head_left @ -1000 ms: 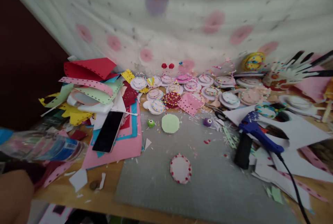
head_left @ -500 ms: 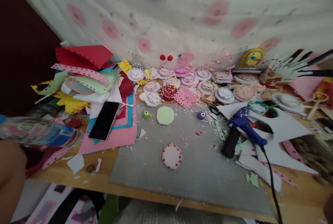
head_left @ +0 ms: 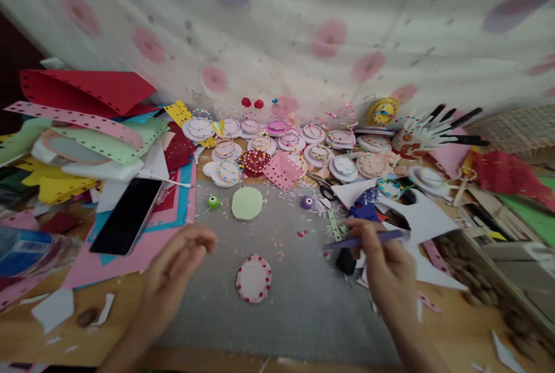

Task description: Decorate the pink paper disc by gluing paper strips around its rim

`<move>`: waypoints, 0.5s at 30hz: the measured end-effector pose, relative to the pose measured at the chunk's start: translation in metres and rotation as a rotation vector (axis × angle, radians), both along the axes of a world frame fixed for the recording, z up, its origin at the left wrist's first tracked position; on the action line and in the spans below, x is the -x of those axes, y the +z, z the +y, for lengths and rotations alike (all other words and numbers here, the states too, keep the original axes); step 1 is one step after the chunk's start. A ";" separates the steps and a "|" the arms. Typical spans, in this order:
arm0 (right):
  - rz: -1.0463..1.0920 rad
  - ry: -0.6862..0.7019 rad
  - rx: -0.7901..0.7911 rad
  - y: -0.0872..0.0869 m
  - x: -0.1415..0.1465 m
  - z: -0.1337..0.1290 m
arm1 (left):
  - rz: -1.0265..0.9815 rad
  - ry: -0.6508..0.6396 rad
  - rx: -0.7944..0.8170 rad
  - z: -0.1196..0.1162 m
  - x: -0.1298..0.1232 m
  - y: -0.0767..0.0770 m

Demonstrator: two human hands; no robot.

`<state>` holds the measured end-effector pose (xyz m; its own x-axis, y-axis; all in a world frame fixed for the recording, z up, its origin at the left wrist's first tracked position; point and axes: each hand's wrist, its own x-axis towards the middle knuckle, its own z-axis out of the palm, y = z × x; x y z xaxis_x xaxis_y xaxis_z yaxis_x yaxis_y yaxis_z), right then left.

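My right hand (head_left: pixel 385 263) grips slim purple tweezers (head_left: pixel 359 241), held almost level with the tip towards the left, above the grey mat (head_left: pixel 312 309). Over the mat's left edge hovers my left hand (head_left: pixel 177 272), its fingers loosely bent and nothing in them. Between the hands a round pale pink disc (head_left: pixel 254 279) lies flat, with small red pieces around its rim. Behind it is a light green paper disc (head_left: pixel 247 203). A small green one-eyed figure (head_left: pixel 213 202) and a purple one (head_left: pixel 307 202) stand on either side of that green disc.
Several decorated paper hats (head_left: pixel 260 141) line the back. A black phone (head_left: pixel 126 217) rests on coloured sheets at left, near a plastic bottle (head_left: pixel 26 251). A blue glue gun (head_left: pixel 363 206), scissors (head_left: pixel 326 192) and paper scraps lie at right, beside a box of stones (head_left: pixel 463 269).
Both hands have come in over the mat, the right one now holding purple tweezers. The view has turned to the right. The discs lie as before.
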<state>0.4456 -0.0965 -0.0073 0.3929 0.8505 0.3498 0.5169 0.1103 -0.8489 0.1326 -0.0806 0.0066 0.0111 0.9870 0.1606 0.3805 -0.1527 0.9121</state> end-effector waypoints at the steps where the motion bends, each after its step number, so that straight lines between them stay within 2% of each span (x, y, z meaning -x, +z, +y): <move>1: -0.013 0.076 0.044 -0.003 0.002 0.001 | -0.014 -0.054 0.037 0.002 -0.004 -0.011; 3: -0.051 0.215 0.108 -0.012 0.004 0.002 | -0.037 -0.130 0.121 -0.003 -0.010 -0.030; 4: -0.078 0.240 0.112 -0.016 0.005 0.002 | -0.044 -0.131 0.163 -0.007 -0.012 -0.038; 7: -0.195 0.200 0.067 -0.029 0.003 0.004 | -0.100 -0.120 0.262 -0.020 -0.017 -0.053; 10: -0.302 0.195 0.017 -0.039 0.001 0.007 | -0.195 -0.082 0.326 -0.023 -0.023 -0.058; 15: -0.343 0.261 0.016 -0.046 0.003 0.013 | -0.343 -0.052 0.361 -0.016 -0.032 -0.056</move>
<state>0.4431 -0.0839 -0.0532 0.0275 0.9122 0.4088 0.7260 0.2630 -0.6355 0.1646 -0.0961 -0.0497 0.0681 0.9798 -0.1881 0.0497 0.1850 0.9815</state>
